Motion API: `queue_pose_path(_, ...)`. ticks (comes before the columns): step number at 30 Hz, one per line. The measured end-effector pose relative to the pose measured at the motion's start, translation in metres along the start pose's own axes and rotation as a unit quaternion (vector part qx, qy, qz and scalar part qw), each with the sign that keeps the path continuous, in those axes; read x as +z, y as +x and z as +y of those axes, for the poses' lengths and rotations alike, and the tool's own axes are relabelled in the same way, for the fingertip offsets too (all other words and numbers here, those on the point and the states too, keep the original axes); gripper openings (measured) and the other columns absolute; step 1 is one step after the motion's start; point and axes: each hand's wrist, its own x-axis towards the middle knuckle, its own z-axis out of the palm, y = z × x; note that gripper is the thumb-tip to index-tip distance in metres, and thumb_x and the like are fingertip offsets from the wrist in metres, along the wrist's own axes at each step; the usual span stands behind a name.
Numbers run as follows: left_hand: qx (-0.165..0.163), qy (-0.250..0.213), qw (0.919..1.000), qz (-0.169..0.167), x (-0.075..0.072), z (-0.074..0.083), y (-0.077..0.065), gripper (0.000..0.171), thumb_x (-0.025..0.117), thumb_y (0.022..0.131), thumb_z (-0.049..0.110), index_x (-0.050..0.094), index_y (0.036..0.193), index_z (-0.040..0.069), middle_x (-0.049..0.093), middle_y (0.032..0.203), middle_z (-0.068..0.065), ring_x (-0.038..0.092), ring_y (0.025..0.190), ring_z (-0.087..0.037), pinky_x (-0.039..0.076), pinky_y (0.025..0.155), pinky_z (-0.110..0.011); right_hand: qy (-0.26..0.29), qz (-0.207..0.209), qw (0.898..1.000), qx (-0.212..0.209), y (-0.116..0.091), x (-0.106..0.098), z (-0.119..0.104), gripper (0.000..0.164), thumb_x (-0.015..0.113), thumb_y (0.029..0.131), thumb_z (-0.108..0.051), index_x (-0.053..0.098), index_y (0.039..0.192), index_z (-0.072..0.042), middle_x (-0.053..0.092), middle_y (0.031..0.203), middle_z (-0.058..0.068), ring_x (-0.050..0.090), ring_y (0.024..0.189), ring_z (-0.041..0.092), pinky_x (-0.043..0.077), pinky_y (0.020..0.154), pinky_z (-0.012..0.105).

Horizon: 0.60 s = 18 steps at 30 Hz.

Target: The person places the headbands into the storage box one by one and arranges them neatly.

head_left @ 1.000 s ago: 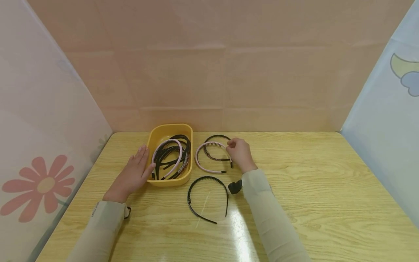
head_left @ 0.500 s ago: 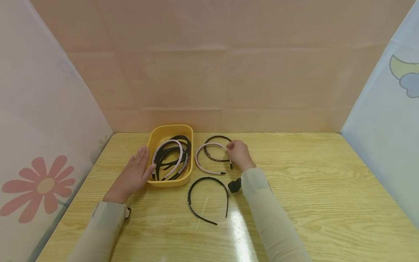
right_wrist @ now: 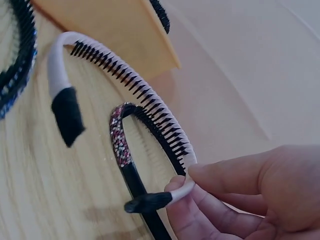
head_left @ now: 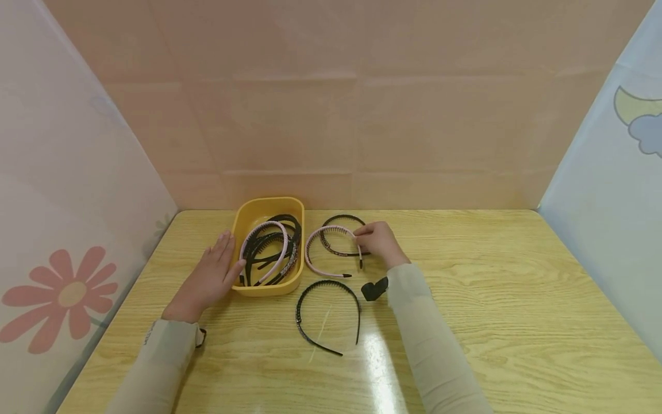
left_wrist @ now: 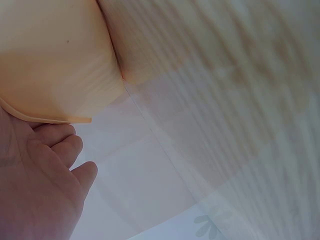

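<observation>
My right hand (head_left: 380,242) pinches one arm of a pink toothed headband (head_left: 307,253) between thumb and fingers, just above its black tip. In the right wrist view, that pink headband (right_wrist: 145,92) is tilted, in front of a black headband with a glittery stretch (right_wrist: 119,137) lying on the table. My left hand (head_left: 208,276) lies with fingers extended along the left side of a yellow box (head_left: 269,291); the left wrist view shows its fingers (left_wrist: 62,150) by the rim. Another pink headband (head_left: 286,241) and several black ones (head_left: 297,227) lie inside the box.
A black headband (head_left: 298,313) lies on the wooden table (head_left: 491,299) in front of the box and to its right. A pinkish backdrop (head_left: 357,126) rises behind the table, with patterned sheets (head_left: 77,190) at both sides.
The pink headband in my right hand has shifted slightly left, towards the box, and a little nearer to me. My left hand has stayed at the box's side.
</observation>
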Motion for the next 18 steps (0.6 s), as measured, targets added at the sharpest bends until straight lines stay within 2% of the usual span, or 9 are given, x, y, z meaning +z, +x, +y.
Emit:
queue_pose_path(6,0.002,-0.001,1.0000,0.001,0.001,0.000,0.000,0.076,0.032,0.111,0.045,0.011,0.156,-0.013,0.005,0.165,-0.030,0.005,0.153,-0.045,0.009,0.120,-0.065,0.038,-0.013,0.999,0.004,-0.005,-0.001,0.000,0.029,0.063,0.099,-0.003,0.067,0.126,0.008,0.065,0.124,0.025,0.070,0.106,0.035,0.058,0.091,0.039)
queue_pose_path(12,0.002,-0.002,1.0000,-0.003,0.000,0.000,0.001,0.077,0.031,0.111,0.045,0.012,0.156,-0.014,0.004,0.165,-0.030,0.004,0.153,-0.045,0.008,0.120,-0.065,0.082,-0.019,0.996,0.019,-0.010,-0.001,-0.001,0.031,0.063,0.099,-0.001,0.064,0.128,0.009,0.065,0.125,0.027,0.068,0.109,0.036,0.058,0.091,0.037)
queue_pose_path(18,0.000,-0.001,1.0000,-0.005,0.000,0.000,0.000,0.077,0.031,0.111,0.045,0.011,0.156,-0.014,0.003,0.165,-0.030,0.003,0.153,-0.045,0.008,0.120,-0.065,0.116,-0.018,0.993,0.023,-0.018,-0.002,-0.002,0.034,0.062,0.099,0.000,0.061,0.131,0.011,0.063,0.125,0.030,0.068,0.110,0.039,0.057,0.094,0.042)
